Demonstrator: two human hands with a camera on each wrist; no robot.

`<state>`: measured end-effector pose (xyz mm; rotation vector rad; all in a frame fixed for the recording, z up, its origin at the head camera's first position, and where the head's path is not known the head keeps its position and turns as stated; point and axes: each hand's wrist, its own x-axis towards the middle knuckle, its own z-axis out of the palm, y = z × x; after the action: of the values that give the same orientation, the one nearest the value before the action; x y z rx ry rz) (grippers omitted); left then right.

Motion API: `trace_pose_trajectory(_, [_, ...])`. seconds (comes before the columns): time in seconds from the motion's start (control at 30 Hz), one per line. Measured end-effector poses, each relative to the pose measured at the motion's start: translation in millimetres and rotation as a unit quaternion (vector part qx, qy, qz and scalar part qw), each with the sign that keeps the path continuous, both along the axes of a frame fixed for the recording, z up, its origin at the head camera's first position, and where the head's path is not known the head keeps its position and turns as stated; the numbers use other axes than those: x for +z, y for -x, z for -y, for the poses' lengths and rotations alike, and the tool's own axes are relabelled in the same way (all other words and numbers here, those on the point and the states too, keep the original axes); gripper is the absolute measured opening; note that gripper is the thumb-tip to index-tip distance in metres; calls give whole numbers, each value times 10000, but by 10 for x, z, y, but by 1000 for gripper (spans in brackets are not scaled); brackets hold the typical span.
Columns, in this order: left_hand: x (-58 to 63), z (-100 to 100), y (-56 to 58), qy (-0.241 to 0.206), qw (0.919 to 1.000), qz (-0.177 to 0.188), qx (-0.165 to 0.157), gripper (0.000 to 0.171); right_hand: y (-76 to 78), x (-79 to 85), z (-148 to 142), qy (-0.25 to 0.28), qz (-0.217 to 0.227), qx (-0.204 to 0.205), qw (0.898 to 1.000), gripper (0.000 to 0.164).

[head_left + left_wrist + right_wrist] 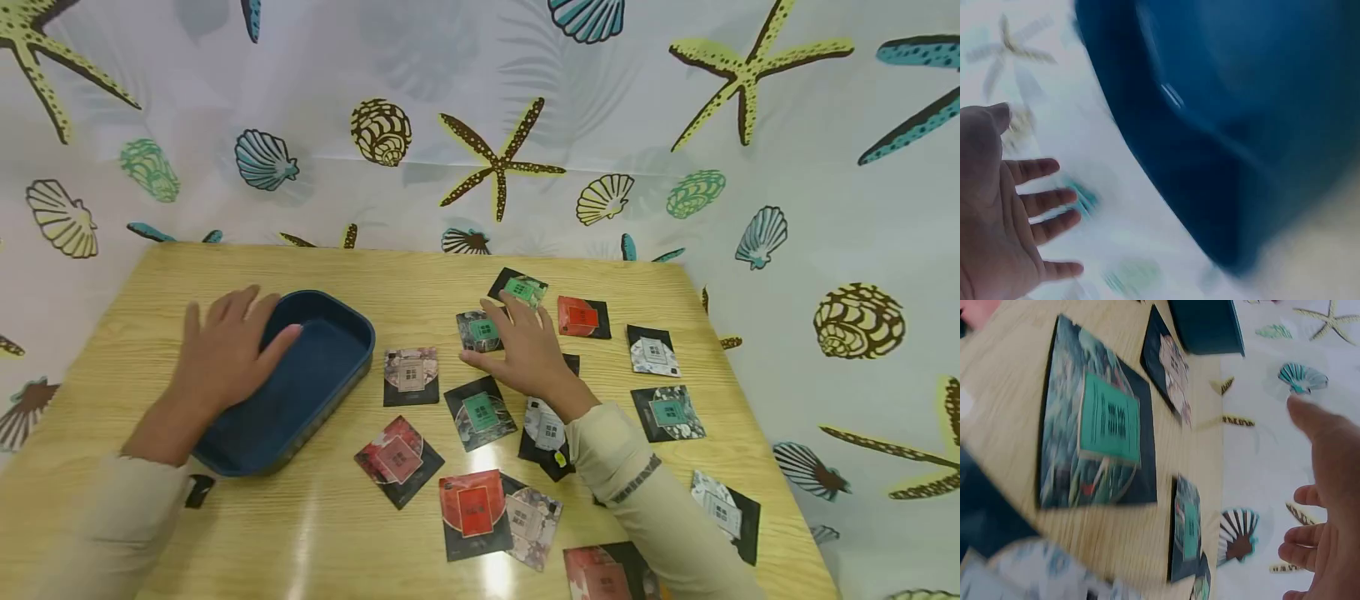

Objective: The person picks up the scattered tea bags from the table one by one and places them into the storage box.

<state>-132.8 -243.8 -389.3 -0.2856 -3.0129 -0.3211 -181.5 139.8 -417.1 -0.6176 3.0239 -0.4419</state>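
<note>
My left hand (225, 358) is over the left side of a dark blue tray (362, 321), fingers spread and holding nothing. In the left wrist view the palm faces the camera beside the tray's wall (1147, 150). My right hand (531, 350) hovers among flat square packets, its fingers apart and nothing in them. Nearest to its fingertips are a packet with a green label (480, 331) and another green-labelled packet (517, 288) just beyond. Below the hand lies a third green-labelled packet (480, 412). The right forearm hides parts of some packets.
Several more packets lie on the wooden table (330, 533), among them a red one (583, 317), a white one (654, 352) and a pink one (411, 377). A red packet (474, 515) overlaps a pale one (531, 525). Behind hangs a patterned cloth (315, 75).
</note>
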Motion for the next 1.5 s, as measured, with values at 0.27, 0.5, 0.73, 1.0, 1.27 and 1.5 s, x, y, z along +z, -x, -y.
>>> trace_pose_trajectory(0.27, [-399,1008,-416,471,9979,-292,-350,49,41,-109,367,-320,36,387,9987,66])
trace_pose_trajectory(0.5, [-615,1251,-567,437,9952,-723,-501,41,17,-202,615,-404,195,482,9978,57])
trace_pose_trajectory(0.73, [-754,1321,-525,770,9774,-1707,-984,31,12,-267,700,-516,401,232,9976,47])
trace_pose_trajectory(1.0, [-832,1279,-522,697,9750,-1891,-934,26,22,-331,741,-499,691,-200,9962,38])
trace_pose_trajectory(1.27, [-894,924,-657,450,9745,-2152,-446,23,67,-348,708,-576,1106,-969,9874,62])
trace_pose_trajectory(1.5, [-838,903,-700,454,9655,-2545,-314,44,54,-380,855,-680,1255,-821,9863,60])
